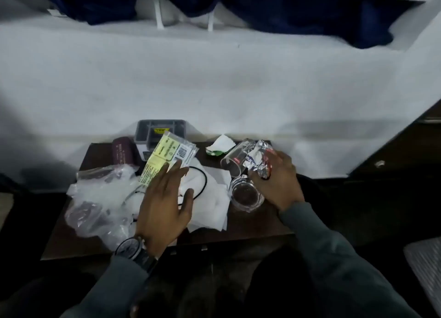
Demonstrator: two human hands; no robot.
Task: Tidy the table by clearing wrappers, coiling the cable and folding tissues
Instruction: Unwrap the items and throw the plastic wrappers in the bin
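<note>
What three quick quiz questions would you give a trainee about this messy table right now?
1. True or false: the right hand grips the crumpled foil wrapper.
2. The black cable lies on: A) the white tissues; B) a plate; C) the floor.
3. Fill in: the left hand has a ____ on its wrist.
Key: 1 true; 2 A; 3 watch.
</note>
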